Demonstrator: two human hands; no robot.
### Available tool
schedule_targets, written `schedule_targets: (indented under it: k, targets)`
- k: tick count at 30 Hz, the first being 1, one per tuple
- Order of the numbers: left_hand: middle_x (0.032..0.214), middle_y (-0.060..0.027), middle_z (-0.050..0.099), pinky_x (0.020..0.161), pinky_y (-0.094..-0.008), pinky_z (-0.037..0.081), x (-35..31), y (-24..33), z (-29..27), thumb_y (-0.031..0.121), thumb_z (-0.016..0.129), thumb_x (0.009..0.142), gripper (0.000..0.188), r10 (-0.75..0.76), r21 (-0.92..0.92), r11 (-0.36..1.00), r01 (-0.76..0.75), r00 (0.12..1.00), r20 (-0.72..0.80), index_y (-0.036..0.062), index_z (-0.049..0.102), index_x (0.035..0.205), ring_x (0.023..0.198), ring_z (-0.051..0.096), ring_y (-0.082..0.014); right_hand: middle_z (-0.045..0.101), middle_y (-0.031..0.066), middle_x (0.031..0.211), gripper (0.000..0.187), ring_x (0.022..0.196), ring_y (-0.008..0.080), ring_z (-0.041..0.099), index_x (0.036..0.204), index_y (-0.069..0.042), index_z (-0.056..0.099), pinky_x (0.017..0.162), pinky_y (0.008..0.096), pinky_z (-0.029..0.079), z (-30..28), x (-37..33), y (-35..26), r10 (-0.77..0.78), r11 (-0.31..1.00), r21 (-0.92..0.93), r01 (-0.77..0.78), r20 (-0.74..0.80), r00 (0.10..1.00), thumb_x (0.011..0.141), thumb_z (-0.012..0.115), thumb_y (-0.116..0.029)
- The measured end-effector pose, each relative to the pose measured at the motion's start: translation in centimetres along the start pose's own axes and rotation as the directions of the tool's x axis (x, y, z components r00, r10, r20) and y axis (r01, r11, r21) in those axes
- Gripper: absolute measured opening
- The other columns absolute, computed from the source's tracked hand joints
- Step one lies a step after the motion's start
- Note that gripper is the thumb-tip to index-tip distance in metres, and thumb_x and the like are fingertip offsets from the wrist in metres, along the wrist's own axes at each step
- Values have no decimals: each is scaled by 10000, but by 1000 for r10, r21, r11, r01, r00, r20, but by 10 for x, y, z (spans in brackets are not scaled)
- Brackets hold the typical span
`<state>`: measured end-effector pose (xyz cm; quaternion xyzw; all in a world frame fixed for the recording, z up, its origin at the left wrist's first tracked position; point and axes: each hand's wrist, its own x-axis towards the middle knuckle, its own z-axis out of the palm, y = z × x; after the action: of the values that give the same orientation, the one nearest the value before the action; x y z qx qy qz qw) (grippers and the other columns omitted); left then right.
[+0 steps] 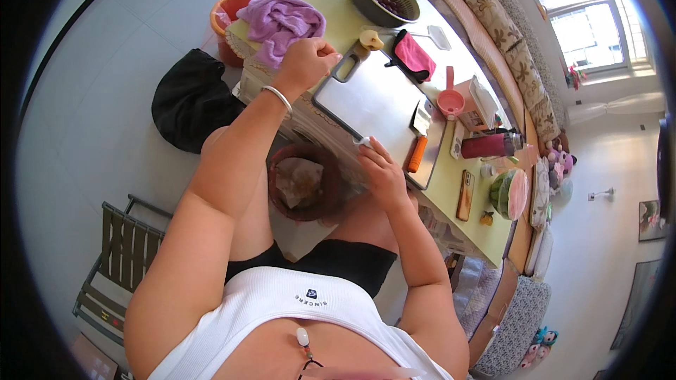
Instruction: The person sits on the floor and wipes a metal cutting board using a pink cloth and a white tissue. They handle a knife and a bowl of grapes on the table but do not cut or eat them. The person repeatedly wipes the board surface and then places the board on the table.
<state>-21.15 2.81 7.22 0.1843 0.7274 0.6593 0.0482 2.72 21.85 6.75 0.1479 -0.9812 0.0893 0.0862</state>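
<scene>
My left hand (308, 65), a light bangle on its wrist, hovers by the near left corner of a grey metal cutting board (377, 95). Its fingers are curled together, and I cannot make out anything in them. A crumpled lilac towel (285, 22) lies just beyond it. At the board's near edge, my right hand (384, 172) pinches a small white tissue (364, 142) against the rim. On the board's right part rests a broad-bladed knife with an orange handle (417, 153). A small pale yellow thing (371, 40) sits by the board's far left corner.
A green basket (357, 0) of dark fruit stands at the back. Along the right are a pink dipper (451, 103), purple thermos (484, 146), phone (465, 195) and cut watermelon (501, 193). Below the table edge stands a lined waste bin (274, 183); an orange bin (220, 17) is at left.
</scene>
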Motion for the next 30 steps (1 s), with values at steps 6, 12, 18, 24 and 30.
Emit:
schedule_targets:
  k: [6, 12, 18, 24, 30]
  targets:
    - [727, -64, 683, 585, -261, 502, -3, 3, 18, 169, 678, 859, 195, -14, 17, 1000, 13, 998, 53, -17, 693, 913, 596, 637, -111, 681, 99, 1105, 307, 1194, 293, 592, 990, -34, 684, 948, 387, 504, -29, -43, 10, 180, 983, 55, -177, -61, 982, 744, 552, 92]
    - [756, -136, 694, 667, -338, 521, -9, -1, 46, 212, 710, 818, 213, 47, 83, 995, -56, 993, 113, 2, 694, 850, 702, 672, -240, 684, 145, 1150, 366, 1136, 226, 625, 1105, -8, 681, 993, 300, 450, -31, -64, 48, 646, 731, 555, -396, -378, 663, 847, 453, 118]
    - [785, -131, 694, 679, -332, 527, -17, 1, 74, 200, 713, 820, 225, 205, 190, 950, -248, 953, 222, -8, 686, 903, 713, 665, -225, 545, 202, 1371, 303, 1291, 283, 513, 1212, 16, 617, 1080, 339, 380, 6, -39, 75, 691, 678, 605, -418, -331, 642, 940, 485, 22]
    - [798, -142, 686, 679, -349, 527, -24, 6, 80, 236, 740, 796, 280, 194, 265, 920, -290, 922, 334, -13, 688, 915, 719, 665, -245, 513, 213, 1400, 340, 1308, 295, 496, 1255, 8, 589, 1087, 340, 372, 1, 4, 19, 597, 737, 569, -364, -296, 746, 946, 452, 39]
    - [823, -138, 633, 714, -430, 511, -42, 22, 90, 345, 787, 722, 354, 240, 434, 780, -450, 856, 457, 32, 676, 845, 797, 630, -323, 521, 158, 1412, 370, 1324, 237, 475, 1318, -9, 561, 1101, 318, 338, -7, 14, 52, 615, 717, 635, -287, -381, 691, 964, 459, 12]
